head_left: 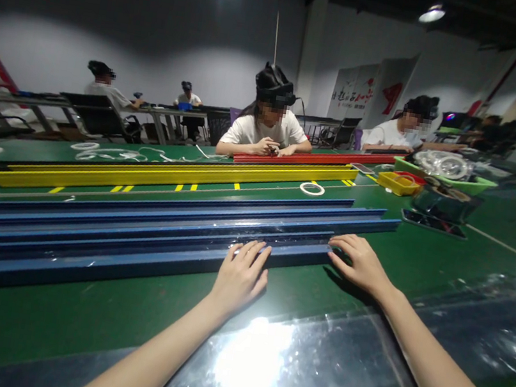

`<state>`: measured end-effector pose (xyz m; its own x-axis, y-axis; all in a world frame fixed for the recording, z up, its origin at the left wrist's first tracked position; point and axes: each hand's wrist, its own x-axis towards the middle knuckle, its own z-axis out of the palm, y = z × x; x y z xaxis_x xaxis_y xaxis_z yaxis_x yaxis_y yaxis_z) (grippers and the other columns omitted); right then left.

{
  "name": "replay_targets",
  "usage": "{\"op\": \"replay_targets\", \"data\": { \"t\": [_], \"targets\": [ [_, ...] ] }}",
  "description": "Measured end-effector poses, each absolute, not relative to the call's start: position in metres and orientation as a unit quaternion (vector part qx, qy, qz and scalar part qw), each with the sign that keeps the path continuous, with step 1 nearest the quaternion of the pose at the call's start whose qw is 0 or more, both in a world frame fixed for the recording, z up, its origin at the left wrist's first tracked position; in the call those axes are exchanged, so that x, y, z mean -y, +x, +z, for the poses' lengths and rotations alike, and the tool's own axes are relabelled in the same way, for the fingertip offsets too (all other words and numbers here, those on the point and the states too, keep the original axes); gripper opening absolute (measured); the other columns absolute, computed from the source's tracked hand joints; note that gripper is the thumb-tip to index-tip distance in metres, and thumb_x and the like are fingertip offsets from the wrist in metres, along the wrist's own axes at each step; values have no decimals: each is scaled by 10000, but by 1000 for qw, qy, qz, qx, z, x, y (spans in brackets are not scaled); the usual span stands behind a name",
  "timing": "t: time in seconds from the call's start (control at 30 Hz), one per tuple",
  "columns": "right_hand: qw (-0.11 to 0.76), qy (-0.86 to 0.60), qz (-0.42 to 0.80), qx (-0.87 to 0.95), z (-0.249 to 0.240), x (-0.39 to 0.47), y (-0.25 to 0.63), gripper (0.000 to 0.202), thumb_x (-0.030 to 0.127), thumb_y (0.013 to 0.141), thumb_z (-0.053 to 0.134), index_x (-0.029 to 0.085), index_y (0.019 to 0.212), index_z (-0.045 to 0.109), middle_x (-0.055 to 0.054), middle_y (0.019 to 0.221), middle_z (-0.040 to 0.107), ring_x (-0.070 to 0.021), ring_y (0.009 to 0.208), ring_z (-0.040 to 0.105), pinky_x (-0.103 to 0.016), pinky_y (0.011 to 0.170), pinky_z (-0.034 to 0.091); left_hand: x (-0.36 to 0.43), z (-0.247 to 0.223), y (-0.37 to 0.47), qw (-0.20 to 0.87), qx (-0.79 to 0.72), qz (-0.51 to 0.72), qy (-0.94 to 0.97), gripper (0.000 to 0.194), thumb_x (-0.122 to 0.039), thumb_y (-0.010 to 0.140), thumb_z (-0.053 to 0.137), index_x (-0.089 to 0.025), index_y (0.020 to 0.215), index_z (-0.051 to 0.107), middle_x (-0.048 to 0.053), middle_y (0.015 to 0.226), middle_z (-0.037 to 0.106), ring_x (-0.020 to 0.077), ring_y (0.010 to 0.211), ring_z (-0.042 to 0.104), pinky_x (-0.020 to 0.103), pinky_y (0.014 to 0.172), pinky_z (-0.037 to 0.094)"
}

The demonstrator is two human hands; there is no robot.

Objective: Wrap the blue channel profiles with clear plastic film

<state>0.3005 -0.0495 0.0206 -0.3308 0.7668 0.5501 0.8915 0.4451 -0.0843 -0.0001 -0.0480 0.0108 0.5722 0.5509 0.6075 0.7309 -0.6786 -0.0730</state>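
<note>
Several long blue channel rails lie side by side across the table. My left hand [240, 276] rests on the nearest blue rail [131, 265], fingers stretched over its top edge and thumb apart. At that rail's right end is my right hand [360, 262], its fingers and thumb bent around the end. A strip of shiny clear plastic film [320, 358] lies on the table under my forearms, with bright glare on it.
Yellow rails [174, 171] and a red rail [312, 157] lie beyond. A tape roll [311, 189], a phone [434, 224], a yellow tray [398, 183] and a green basket [477, 185] sit on the green table [25, 327]. A co-worker [269, 117] sits opposite; others work farther back.
</note>
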Motion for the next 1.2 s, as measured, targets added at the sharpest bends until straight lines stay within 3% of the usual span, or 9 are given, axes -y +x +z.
{"op": "replay_targets", "data": {
  "t": [0.5, 0.77, 0.97, 1.2],
  "targets": [
    [311, -474, -24, 824, 11, 47, 295, 299, 270, 823, 513, 209, 1107, 585, -92, 1084, 615, -216, 1037, 550, -417, 914, 453, 48, 9, 2, 174, 415, -261, -854, 336, -276, 852, 449, -173, 1150, 566, 87, 1169, 610, 239, 1075, 530, 400, 912, 370],
    [333, -489, -21, 806, 9, 44, 303, 257, 280, 830, 508, 211, 1058, 604, -89, 1106, 615, -216, 1057, 557, -418, 928, 455, 45, 8, 0, 193, 410, -272, -849, 325, -231, 858, 424, -121, 1131, 561, 120, 1170, 603, 229, 1084, 532, 367, 878, 389],
    [339, -495, -20, 800, 10, 46, 302, 252, 268, 823, 501, 217, 1036, 626, -85, 1104, 636, -220, 1046, 577, -421, 915, 467, 46, 10, -1, 201, 439, -258, -837, 296, -254, 858, 435, -175, 1096, 592, 116, 1175, 598, 269, 1075, 529, 417, 844, 384],
    [341, -501, -13, 795, 9, 46, 302, 265, 263, 815, 505, 215, 1046, 627, -71, 1060, 658, -213, 1012, 595, -399, 896, 478, 44, 10, -1, 205, 433, -270, -835, 289, -228, 867, 411, -125, 1079, 579, 113, 1102, 637, 235, 1010, 558, 384, 837, 371]
  ]
}}
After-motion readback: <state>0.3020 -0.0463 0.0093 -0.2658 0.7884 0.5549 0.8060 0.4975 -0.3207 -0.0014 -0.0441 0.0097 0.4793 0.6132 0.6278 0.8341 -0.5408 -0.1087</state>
